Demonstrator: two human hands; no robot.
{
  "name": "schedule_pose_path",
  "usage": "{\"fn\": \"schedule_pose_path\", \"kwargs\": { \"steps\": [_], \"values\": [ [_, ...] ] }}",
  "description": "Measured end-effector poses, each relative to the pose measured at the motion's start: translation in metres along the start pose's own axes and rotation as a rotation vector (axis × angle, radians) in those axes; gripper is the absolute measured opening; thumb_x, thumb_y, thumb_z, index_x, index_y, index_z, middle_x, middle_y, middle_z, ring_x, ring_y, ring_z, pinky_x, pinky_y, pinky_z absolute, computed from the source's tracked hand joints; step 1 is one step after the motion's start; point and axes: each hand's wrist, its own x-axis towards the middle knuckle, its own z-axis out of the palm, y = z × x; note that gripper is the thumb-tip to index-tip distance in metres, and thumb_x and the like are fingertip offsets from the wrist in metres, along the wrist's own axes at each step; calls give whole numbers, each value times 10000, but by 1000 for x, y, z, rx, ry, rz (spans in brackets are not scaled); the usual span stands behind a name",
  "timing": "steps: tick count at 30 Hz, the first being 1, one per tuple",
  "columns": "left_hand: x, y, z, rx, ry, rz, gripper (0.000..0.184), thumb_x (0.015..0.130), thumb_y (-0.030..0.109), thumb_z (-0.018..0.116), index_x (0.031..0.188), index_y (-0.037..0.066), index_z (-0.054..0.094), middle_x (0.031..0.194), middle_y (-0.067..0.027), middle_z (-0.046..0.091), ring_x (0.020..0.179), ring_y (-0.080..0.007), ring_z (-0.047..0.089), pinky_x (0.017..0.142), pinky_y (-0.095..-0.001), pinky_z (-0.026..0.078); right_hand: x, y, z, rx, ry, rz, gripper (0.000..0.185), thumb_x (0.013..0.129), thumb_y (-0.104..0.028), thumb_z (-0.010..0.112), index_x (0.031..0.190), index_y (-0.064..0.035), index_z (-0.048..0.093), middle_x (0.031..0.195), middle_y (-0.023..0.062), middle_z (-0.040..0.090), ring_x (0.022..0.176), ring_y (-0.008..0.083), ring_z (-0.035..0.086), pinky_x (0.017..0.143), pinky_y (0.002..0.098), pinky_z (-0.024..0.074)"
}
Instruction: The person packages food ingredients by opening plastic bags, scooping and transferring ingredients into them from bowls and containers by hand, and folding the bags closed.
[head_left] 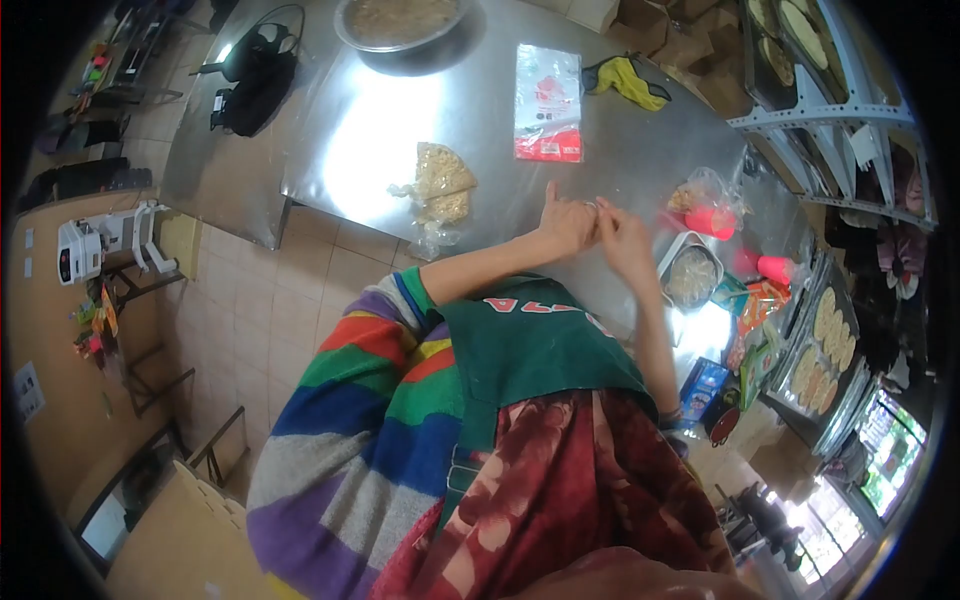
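Over the metal table, my left hand (572, 224) and my right hand (622, 240) meet at the fingertips. One finger of my left hand points away from me while the others curl toward my right hand. The fingers of my right hand are pinched together against it. Anything between them is too small to make out. Left of my hands, flat tan bread-like pieces (443, 182) lie in clear plastic. Beyond my hands is a flat plastic packet (548, 100), clear and white with a red end.
A metal bowl (398, 22) stands at the far edge, with a black bag (260, 85) to its left. A yellow-and-black cloth (635, 84) lies right of the packet. Nearer on the right are a metal container (692, 272) and a bright pink object (710, 221). Racks with trays (820, 345) stand beyond.
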Motion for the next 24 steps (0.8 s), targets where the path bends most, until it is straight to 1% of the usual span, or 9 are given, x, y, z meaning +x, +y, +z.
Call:
{"fn": "schedule_pose_path", "kwargs": {
  "steps": [3,5,8,10,13,16,20,22,24],
  "values": [
    [13,-18,7,-710,-295,-315,275,821,377,558,900,126,637,838,-16,623,768,-171,580,904,-418,327,-10,-28,6,-50,188,2,251,879,-112,472,1038,2,630,855,208,632,782,340,604,720,374,469],
    [14,-32,17,-1327,-565,-532,258,842,388,554,907,151,633,832,30,611,768,-140,565,841,-369,350,-14,-39,2,35,190,77,234,881,-110,488,1016,29,620,867,192,627,762,298,610,721,362,467],
    [-7,-18,3,-1878,-517,-517,230,855,385,561,915,170,615,839,81,589,772,-96,538,779,-313,352,-19,-38,8,282,298,177,215,864,-113,543,1010,22,625,840,158,624,723,271,601,704,360,466],
    [-10,-10,-8,-1943,-479,-468,211,862,373,556,923,177,605,852,93,586,781,-75,531,749,-295,352,-22,-37,14,577,407,275,197,845,-107,586,1006,-6,637,817,130,618,691,255,587,686,361,463],
    [-16,-3,-17,-1931,-429,-391,207,863,352,567,947,165,590,868,84,588,786,-58,526,717,-253,352,-30,-23,23,657,466,246,185,811,-98,638,990,-53,651,810,102,597,728,243,562,703,351,451],
    [-15,-6,-7,-1842,-336,-319,226,857,309,588,974,115,581,867,51,587,766,-60,519,693,-208,358,-41,-25,13,32,456,78,210,791,-119,661,999,-101,647,881,103,575,852,224,534,769,339,425],
    [-7,-16,3,-1493,-167,-116,255,852,239,603,984,26,560,838,14,575,727,-58,488,634,-183,369,-45,-29,-17,-242,348,-77,279,771,-168,676,1046,-142,635,989,93,549,980,232,484,849,362,374],
    [-7,-20,5,-1325,-212,20,258,853,236,600,971,10,558,810,7,566,722,-62,478,636,-218,387,-39,-33,-33,-332,359,-169,293,779,-202,664,1069,-169,634,1078,87,549,1045,245,473,902,392,337],
    [-10,-22,4,-1142,-242,123,269,854,242,599,962,-1,560,788,1,563,719,-71,476,650,-244,400,-34,-47,-48,-472,189,-293,293,799,-247,640,1082,-173,630,1119,68,561,1081,244,478,951,421,283]
  ]
}}
